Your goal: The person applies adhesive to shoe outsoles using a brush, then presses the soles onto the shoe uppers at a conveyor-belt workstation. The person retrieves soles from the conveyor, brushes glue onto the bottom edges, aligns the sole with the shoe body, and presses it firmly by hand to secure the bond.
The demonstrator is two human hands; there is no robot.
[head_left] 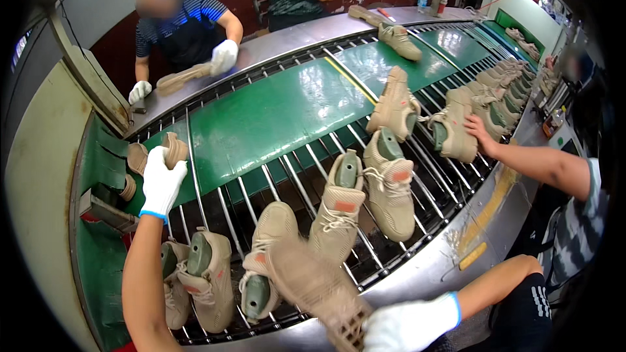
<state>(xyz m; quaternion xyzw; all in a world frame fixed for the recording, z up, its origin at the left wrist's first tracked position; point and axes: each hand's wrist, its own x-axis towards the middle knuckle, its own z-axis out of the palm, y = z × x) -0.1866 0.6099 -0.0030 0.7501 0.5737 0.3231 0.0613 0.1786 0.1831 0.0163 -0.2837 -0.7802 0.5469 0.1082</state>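
Observation:
My left hand (163, 181), in a white glove with a blue cuff, is closed round a tan shoe sole (175, 148) at the left end of the green belt. My right hand (412, 323), gloved the same way, grips the heel end of a beige shoe sole (306, 272) at the near edge. That sole is blurred by motion; its heel end shows a lattice of hollows. It partly covers a beige shoe (336, 221) and another shoe (272, 231) on the rollers. Next to my left forearm stands a beige shoe (207, 280) with a green last inside.
A roller conveyor (240, 189) with a green belt (280, 117) curves right, carrying several shoes. Across it, a co-worker's gloved hand (225, 57) holds a sole (186, 78). At right, another person's bare hand (479, 133) touches a shoe (455, 129). Loose soles (137, 158) lie left.

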